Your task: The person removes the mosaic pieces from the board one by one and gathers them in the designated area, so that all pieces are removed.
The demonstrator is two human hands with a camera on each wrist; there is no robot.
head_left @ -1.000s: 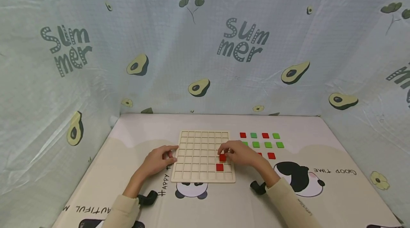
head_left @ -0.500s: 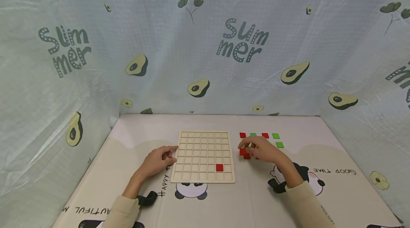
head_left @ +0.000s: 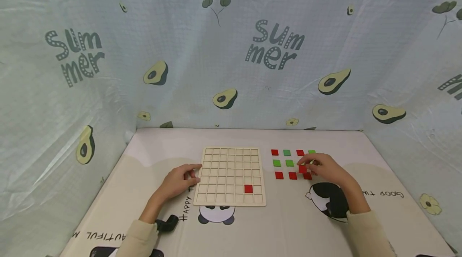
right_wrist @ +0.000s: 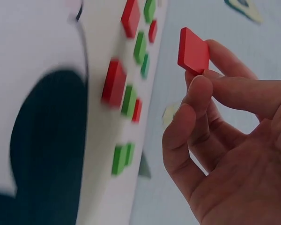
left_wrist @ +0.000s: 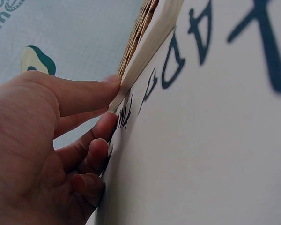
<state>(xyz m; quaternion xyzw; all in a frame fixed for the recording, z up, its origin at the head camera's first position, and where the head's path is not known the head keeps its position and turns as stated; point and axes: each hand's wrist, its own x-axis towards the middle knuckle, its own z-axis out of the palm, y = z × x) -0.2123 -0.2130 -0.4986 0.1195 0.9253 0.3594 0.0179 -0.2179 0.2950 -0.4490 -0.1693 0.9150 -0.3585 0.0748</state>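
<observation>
In the head view, a pale wooden grid board point(head_left: 218, 179) lies on the table with one red square tile point(head_left: 248, 189) in a cell near its lower right. My left hand point(head_left: 176, 181) rests at the board's left side, thumb and index finger spread along the edge; the left wrist view shows the thumb touching the wooden rim point(left_wrist: 150, 49). Between thumb and fingertips, my right hand point(head_left: 326, 168) pinches another red tile point(head_left: 302, 169), raised above the tile rows. The right wrist view shows that tile tilted and off the table.
Loose tiles sit in rows right of the board: a red tile point(head_left: 274, 152), a teal tile point(head_left: 286, 152), light green tiles point(head_left: 289, 163) and a lower red row point(head_left: 292, 175). My right hand partly covers some. A printed curtain point(head_left: 180, 100) hangs behind and beside the table.
My right hand has moved right, from over the board to above the right end of the tile rows, carrying a red tile. The left hand stays at the board's edge.
</observation>
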